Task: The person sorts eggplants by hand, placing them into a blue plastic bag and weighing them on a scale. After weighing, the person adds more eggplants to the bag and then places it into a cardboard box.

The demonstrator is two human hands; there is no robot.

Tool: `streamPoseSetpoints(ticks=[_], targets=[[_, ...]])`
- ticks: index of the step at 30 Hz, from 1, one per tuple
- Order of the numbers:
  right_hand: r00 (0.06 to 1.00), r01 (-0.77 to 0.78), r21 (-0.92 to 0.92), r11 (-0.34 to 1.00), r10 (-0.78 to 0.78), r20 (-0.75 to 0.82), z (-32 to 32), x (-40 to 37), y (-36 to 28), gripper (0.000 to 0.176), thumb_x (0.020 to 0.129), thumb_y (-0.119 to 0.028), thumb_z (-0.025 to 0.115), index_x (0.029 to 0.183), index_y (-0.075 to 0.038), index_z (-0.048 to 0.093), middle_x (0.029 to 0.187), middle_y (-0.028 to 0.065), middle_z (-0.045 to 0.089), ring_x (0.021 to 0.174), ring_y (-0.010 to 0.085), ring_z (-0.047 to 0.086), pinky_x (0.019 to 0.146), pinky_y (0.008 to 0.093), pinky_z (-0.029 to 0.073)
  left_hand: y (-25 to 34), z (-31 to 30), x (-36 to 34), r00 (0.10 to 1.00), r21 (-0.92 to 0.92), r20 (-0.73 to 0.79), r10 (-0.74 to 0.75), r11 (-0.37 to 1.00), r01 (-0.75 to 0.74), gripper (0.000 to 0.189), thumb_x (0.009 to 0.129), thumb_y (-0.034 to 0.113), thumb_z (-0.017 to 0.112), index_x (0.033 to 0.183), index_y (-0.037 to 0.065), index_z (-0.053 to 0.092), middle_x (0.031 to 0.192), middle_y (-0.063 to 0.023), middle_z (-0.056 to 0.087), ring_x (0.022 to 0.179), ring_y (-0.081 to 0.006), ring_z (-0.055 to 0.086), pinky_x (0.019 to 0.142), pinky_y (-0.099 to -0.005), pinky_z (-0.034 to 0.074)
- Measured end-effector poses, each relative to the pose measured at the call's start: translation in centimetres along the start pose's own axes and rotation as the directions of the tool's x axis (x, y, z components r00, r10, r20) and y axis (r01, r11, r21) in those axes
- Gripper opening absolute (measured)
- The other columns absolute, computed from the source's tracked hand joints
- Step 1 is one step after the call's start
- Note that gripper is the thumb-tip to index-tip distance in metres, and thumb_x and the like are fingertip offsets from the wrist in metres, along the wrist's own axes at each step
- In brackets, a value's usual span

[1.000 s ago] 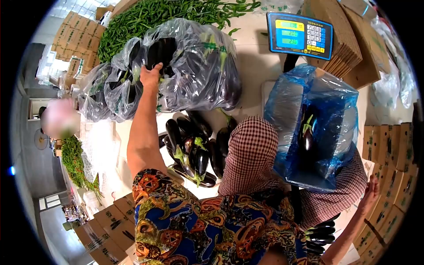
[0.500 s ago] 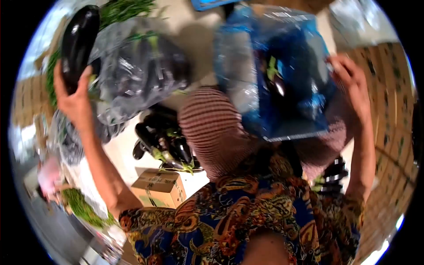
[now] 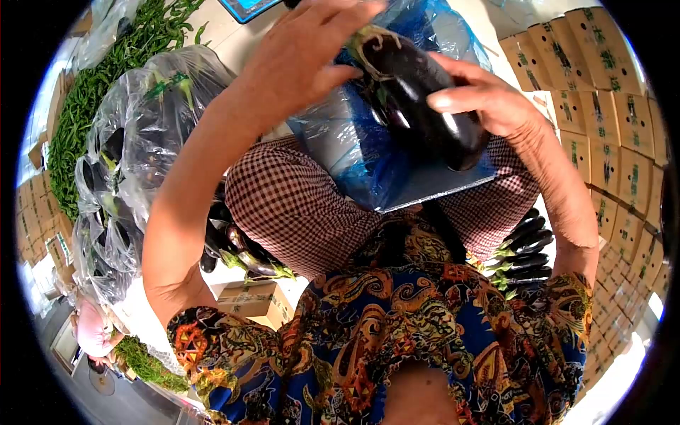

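A large dark eggplant (image 3: pixel 443 117) is held over the lined box by my right hand (image 3: pixel 489 95), its thumb on top and fingers round the far side. My left hand (image 3: pixel 304 60) is at the eggplant's stem end, fingers stretched out and thumb apart. Whether it touches the stem is hard to tell. Underneath, between my knees, is a box (image 3: pixel 439 185) lined with a blue plastic bag (image 3: pixel 329 131). The eggplant and my hands hide most of the box's inside.
Left are clear plastic bags of eggplants (image 3: pixel 134 134) and a heap of green peppers (image 3: pixel 74 134). Loose eggplants lie by both knees, including a row (image 3: pixel 528 248) at right. Stacked cartons (image 3: pixel 602 113) stand right. A blue-rimmed item (image 3: pixel 248 6) is at the top; a person (image 3: pixel 98 329) is lower left.
The eggplant has come from the far left to above the box and passed from my left hand to my right. My right hand has left the bag's edge.
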State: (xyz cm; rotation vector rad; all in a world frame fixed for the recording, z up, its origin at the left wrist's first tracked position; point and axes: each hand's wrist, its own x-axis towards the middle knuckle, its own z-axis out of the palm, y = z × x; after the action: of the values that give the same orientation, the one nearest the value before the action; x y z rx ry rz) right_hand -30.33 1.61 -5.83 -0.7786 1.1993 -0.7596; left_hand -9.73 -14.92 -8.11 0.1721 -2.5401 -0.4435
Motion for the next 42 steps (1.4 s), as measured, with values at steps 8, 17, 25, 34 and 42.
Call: streamPoseSetpoints(ticks=[8, 17, 25, 34, 42], targets=[[0.945, -0.320, -0.341, 0.884, 0.273, -0.180, 0.1, 7.0, 8.4, 0.107, 0.074, -0.050, 0.075, 0.147, 0.005, 0.019, 0.143, 0.0272, 0.038, 0.133, 0.0348, 0.039, 0.110, 0.0386, 0.033, -0.8, -0.5, -6.6, 0.750, -0.309, 0.325, -0.576, 0.685, 0.660, 0.038, 0.086, 0.013, 0.066, 0.122, 0.006, 0.060, 0.099, -0.0127, 0.070, 0.089, -0.0228, 0.069, 0.080, -0.0334, 0.054], [0.960, -0.257, -0.909, 0.327, 0.194, -0.202, 2.8, 10.5, 12.9, 0.101, 0.081, -0.040, 0.064, 0.150, -0.004, 0.000, 0.107, 0.0310, 0.061, 0.100, 0.0455, 0.060, 0.088, 0.0457, 0.048, 0.6, -3.8, -16.8, 0.445, -0.495, 0.234, -0.865, 0.288, 0.820, 0.033, 0.089, 0.010, 0.065, 0.120, 0.001, 0.061, 0.101, -0.0085, 0.068, 0.094, -0.0140, 0.063, 0.084, -0.0282, 0.051], [0.968, -0.243, -0.951, 0.190, 0.105, -0.226, 1.8, 10.9, 15.4, 0.101, 0.071, -0.031, 0.069, 0.149, -0.002, 0.012, 0.095, 0.0244, 0.066, 0.087, 0.0405, 0.065, 0.077, 0.0446, 0.053, 1.3, -11.5, -18.0, 0.311, -0.466, -0.314, -0.897, 0.431, 0.772, 0.019, 0.090, 0.010, 0.062, 0.107, 0.001, 0.067, 0.093, -0.0047, 0.070, 0.084, -0.0100, 0.064, 0.075, -0.0236, 0.050], [0.946, -0.300, -0.882, 0.363, -0.008, -0.324, -2.2, 11.9, 21.3, 0.087, 0.075, -0.038, 0.065, 0.148, -0.010, 0.025, 0.120, 0.0263, 0.059, 0.110, 0.0423, 0.058, 0.094, 0.0440, 0.047, -17.3, -19.8, -38.1, -0.007, -0.401, -0.507, -0.862, 0.229, 0.887, 0.026, 0.082, 0.020, 0.067, 0.100, 0.002, 0.070, 0.080, -0.0052, 0.070, 0.072, -0.0159, 0.064, 0.072, -0.0307, 0.051], [0.943, -0.330, -0.875, 0.354, 0.072, -0.326, 0.6, 10.8, 16.0, 0.067, 0.076, -0.030, 0.063, 0.138, -0.019, 0.041, 0.114, 0.0219, 0.063, 0.105, 0.0407, 0.060, 0.091, 0.0472, 0.048, -16.2, -13.6, -28.5, 0.061, 0.011, -0.429, -0.901, 0.063, 0.998, 0.045, 0.086, 0.044, 0.055, 0.114, 0.011, 0.067, 0.110, -0.0199, 0.066, 0.107, -0.0337, 0.061, 0.093, -0.0401, 0.046]])
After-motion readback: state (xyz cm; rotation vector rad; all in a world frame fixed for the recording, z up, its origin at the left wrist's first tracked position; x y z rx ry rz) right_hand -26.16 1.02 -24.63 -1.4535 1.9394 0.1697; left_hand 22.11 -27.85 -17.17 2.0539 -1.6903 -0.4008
